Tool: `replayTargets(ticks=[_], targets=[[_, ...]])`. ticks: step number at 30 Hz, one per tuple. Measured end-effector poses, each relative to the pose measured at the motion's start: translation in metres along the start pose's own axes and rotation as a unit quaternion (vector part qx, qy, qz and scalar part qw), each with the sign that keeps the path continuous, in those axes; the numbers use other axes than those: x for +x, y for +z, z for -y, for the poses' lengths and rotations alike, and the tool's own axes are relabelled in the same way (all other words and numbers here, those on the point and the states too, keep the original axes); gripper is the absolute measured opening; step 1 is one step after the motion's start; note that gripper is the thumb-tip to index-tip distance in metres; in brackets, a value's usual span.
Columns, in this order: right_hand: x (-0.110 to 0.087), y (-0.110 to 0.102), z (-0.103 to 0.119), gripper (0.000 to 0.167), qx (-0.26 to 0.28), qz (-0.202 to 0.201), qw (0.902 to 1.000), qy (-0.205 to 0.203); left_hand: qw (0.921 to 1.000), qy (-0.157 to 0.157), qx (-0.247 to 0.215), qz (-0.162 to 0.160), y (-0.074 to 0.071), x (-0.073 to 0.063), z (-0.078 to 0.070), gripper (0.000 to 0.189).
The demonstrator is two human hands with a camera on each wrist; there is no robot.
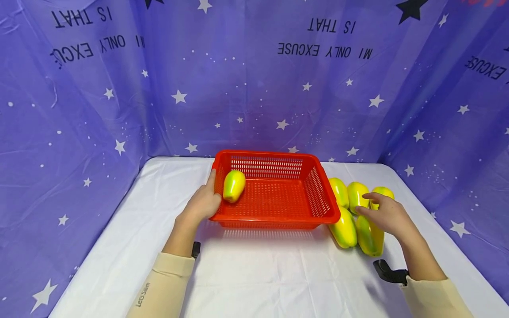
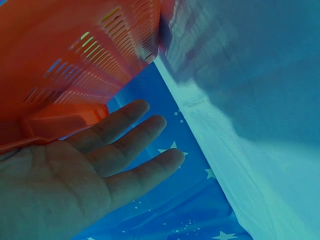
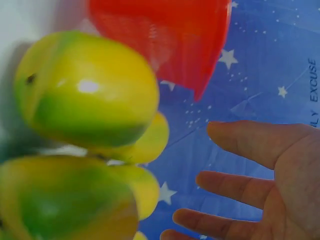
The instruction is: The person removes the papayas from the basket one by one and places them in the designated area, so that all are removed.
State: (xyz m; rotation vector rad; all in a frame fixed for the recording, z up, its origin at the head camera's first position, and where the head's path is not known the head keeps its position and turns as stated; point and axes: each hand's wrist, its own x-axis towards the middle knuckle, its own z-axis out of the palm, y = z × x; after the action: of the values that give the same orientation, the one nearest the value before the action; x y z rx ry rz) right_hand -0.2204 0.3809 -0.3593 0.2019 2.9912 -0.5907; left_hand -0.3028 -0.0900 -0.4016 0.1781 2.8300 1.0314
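Note:
A red plastic basket (image 1: 270, 218) with slotted walls stands on the table, one yellow-green papaya (image 1: 234, 185) lying inside at its left end. My left hand (image 1: 203, 202) holds the basket's left rim, the thumb over the inner side; in the left wrist view several fingers (image 2: 145, 175) extend straight outside the wall. Right of the basket several papayas lie close together, the front ones being a papaya (image 1: 344, 229) and a ridged one (image 1: 367, 238). Over this group hovers my right hand (image 1: 387, 214), its fingers spread and nothing in its grasp; the right wrist view shows a gap from the papayas (image 3: 87, 90).
A white cloth (image 1: 254, 278) covers the table. Purple star-printed curtains (image 1: 238, 106) enclose it at the back and both sides. The basket's right wall (image 1: 324, 190) stands right against the group of papayas.

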Motion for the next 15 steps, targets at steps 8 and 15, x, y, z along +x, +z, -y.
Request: replayTargets(ticks=[8, 15], targets=[[0.007, -0.008, 0.04, 0.068, 0.004, -0.036, 0.9982, -0.048, 1.0, 0.005, 0.003, -0.002, 0.001, 0.001, 0.0, 0.084], [0.015, -0.022, 0.094, 0.065, 0.016, -0.044, 0.9963, -0.073, 1.0, 0.004, 0.002, -0.006, 0.002, 0.001, -0.001, 0.084]])
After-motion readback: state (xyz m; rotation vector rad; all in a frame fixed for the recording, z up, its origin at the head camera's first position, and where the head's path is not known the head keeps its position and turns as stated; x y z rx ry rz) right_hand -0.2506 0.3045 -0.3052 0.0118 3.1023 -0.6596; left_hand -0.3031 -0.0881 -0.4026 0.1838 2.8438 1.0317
